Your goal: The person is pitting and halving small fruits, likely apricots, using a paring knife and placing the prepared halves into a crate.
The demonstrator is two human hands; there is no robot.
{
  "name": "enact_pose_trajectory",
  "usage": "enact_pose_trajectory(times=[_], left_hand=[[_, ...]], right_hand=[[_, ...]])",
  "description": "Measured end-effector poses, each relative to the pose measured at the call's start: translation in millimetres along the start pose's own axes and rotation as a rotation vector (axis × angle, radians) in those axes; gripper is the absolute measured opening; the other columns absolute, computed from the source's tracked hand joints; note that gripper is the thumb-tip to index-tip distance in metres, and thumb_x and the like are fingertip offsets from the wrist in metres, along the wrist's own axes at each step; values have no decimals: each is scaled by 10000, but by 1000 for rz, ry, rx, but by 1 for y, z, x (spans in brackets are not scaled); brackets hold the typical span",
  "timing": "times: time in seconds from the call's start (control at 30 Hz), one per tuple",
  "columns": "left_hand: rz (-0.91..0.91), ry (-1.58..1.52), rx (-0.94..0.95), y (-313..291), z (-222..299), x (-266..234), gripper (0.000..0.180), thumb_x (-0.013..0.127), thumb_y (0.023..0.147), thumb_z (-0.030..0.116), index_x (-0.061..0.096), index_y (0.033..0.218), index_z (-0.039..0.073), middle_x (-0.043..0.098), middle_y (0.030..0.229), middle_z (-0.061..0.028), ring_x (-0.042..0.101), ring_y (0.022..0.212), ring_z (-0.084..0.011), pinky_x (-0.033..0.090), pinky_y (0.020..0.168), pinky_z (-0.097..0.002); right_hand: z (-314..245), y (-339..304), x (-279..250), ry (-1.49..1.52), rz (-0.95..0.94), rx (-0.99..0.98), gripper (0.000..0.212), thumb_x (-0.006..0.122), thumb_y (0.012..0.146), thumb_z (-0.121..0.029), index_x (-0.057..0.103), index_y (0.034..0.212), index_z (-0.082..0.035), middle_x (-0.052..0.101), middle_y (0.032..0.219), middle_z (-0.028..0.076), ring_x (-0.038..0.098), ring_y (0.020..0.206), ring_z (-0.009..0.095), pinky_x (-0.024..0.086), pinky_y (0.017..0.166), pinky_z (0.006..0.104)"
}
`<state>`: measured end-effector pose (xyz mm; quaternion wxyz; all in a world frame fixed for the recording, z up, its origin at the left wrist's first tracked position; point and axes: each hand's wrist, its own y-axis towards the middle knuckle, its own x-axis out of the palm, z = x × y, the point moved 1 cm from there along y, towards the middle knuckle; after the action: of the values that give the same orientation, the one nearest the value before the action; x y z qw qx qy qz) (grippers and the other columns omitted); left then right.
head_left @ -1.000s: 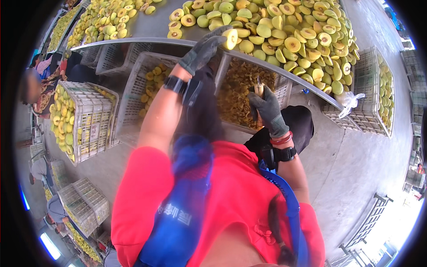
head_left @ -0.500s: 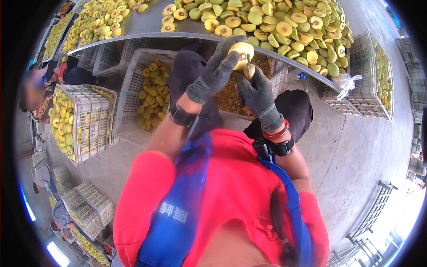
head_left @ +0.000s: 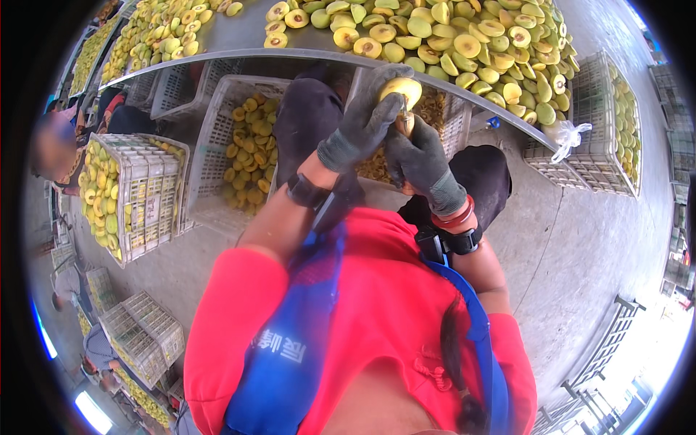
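Note:
My left hand (head_left: 362, 119), in a dark grey glove, is closed around a yellow-green peach half (head_left: 406, 89) just off the near edge of the metal table (head_left: 250, 45). My right hand (head_left: 420, 156), gloved alike, grips a small wooden-handled knife (head_left: 407, 123). The knife's top end meets the fruit beside my left thumb; its blade is mostly hidden there. Under my hands stands a crate of brown and yellow scraps (head_left: 375, 167). Cut fruit halves (head_left: 464, 51) are heaped on the table just beyond, several with brown pits or hollows showing.
Left of my knees, a white crate (head_left: 206, 163) holds yellow fruit halves. Further left stand more filled crates (head_left: 156, 196), with a person (head_left: 61, 148) near them. At right, another filled crate (head_left: 605, 119) stands by the table end, where a plastic bag (head_left: 569, 139) is tied.
The fruit half has turned in my left hand, so its cut face no longer shows as fully. My left hand has shifted slightly right and down, its thumb now nearer the knife.

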<state>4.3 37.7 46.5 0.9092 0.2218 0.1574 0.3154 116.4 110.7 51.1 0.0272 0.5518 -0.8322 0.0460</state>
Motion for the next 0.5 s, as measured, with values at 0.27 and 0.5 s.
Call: enact_pose_trajectory(times=[0.27, 0.5], left_hand=[[-33, 12, -16, -1, -5, -5, 359, 461, 921, 208, 467, 1217, 4, 540, 1143, -138, 533, 1039, -221, 430, 903, -329], [-90, -18, -113, -4, -14, -15, 306, 476, 904, 191, 528, 1146, 11, 580, 1069, -145, 578, 969, -255, 459, 854, -339]], right_hand=[[-1, -1, 2, 200, -113, 135, 101, 504, 895, -122, 491, 936, -31, 466, 546, 18, 408, 358, 98, 323, 326, 240], [-10, -2, -3, 299, -193, 343, 101, 512, 889, -113, 491, 937, -26, 469, 545, 14, 415, 362, 95, 333, 332, 236]])
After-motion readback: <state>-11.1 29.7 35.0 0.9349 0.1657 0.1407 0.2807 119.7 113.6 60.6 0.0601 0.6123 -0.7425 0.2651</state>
